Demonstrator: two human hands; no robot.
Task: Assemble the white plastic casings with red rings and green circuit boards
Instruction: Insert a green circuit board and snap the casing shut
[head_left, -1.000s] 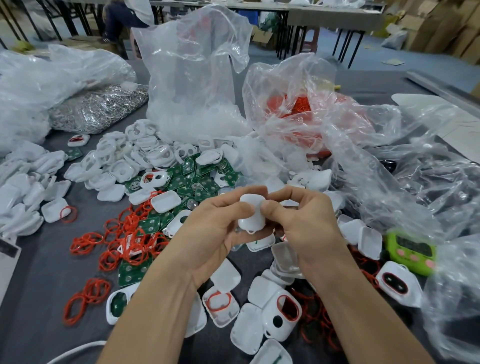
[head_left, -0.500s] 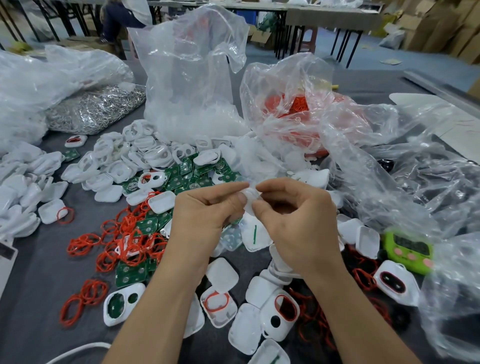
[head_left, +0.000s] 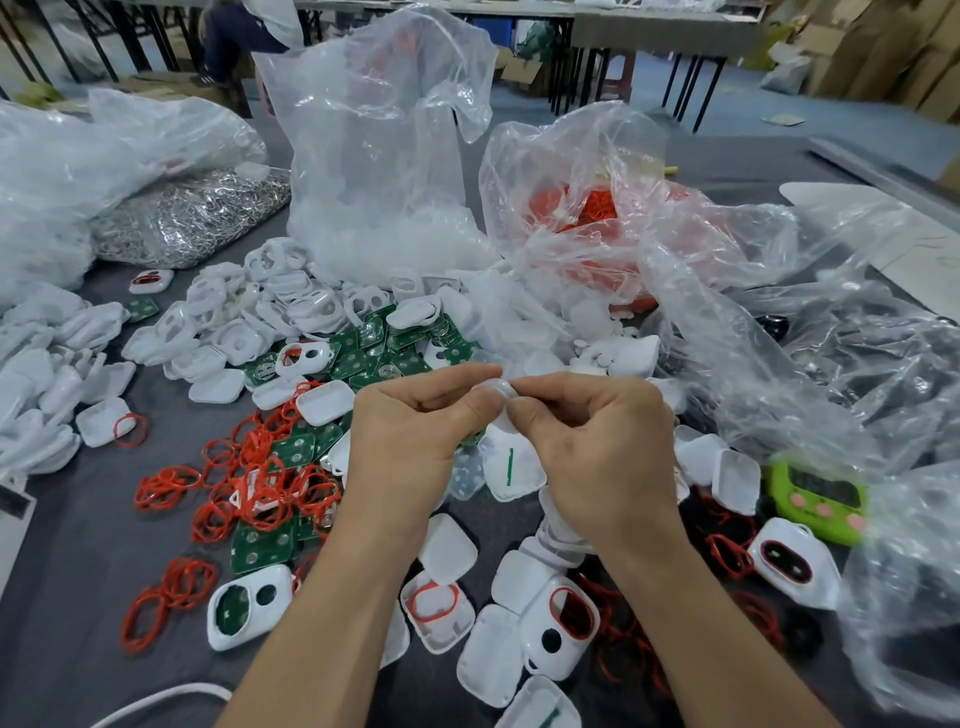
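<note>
A: Since near comes first, what's closest on the worktop (head_left: 62, 597)?

B: A white cable (head_left: 161, 699) at bottom left. Then loose parts around the forearms. There's an open shell (head_left: 434, 608) with a red ring lying in it and a windowed casing (head_left: 563, 618) with a red rim just right of it. A boarded casing (head_left: 249, 605), green inside, is off to the left.

A: Hands?

B: They're mid-frame, above the parts. The left hand (head_left: 410, 421) and right hand (head_left: 597, 441) both pinch one small white part (head_left: 496, 387), thumb to forefinger, with the other fingers curled.

A: Is that part a casing?

B: Can't tell. A striped casing (head_left: 511, 465), white with a green line, sits right under the pinch, between the hands. Whether it's held or lying on the heap, I can't tell.

A: Sides?

B: On the left, red rings (head_left: 166, 486) are tangled beside green boards (head_left: 265, 545). On the right, a green timer (head_left: 815, 501) is part under plastic, with a side casing (head_left: 815, 587) near it.

A: Farther?

B: There are far boards (head_left: 384, 353) beyond the hands, and a casing heap (head_left: 270, 306) to their left. Then come the bags: a clear bag (head_left: 379, 156) standing up, a red bag (head_left: 597, 208) to its right and a silver bag (head_left: 187, 218) to its left. A person (head_left: 234, 31) is at the top edge.
</note>
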